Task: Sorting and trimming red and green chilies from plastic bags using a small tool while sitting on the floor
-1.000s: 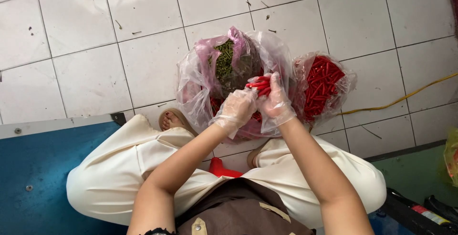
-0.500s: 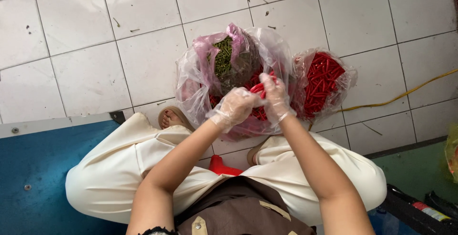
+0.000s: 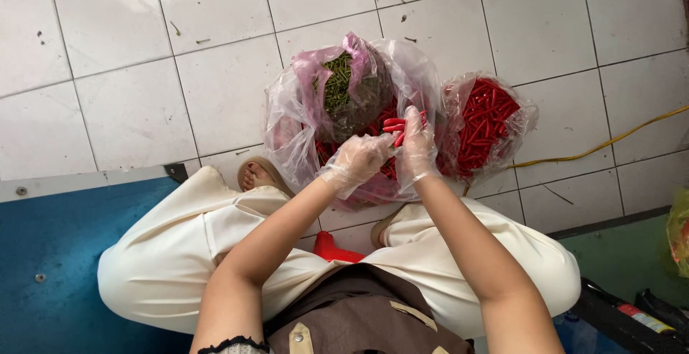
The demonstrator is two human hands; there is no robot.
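Both my hands wear thin clear plastic gloves and meet in front of me over a big plastic bag [image 3: 291, 120]. My right hand [image 3: 416, 146] grips a small bunch of red chilies [image 3: 394, 126]. My left hand [image 3: 359, 159] pinches at the end of one chili in that bunch. Inside the big bag lies a pile of green stems [image 3: 337, 88] with more red chilies below it. A second clear bag of red chilies [image 3: 488, 120] stands just right of my right hand.
I sit low on a red stool [image 3: 334, 248] over a white tiled floor [image 3: 143, 74], knees apart, a sandalled foot [image 3: 256, 176] by the big bag. A blue panel [image 3: 50, 253] lies at the left. A yellow cable [image 3: 610, 142] runs across the tiles at the right.
My hands have shifted slightly up and together over the bag. The left hand has closed in on the chilies held by the right.
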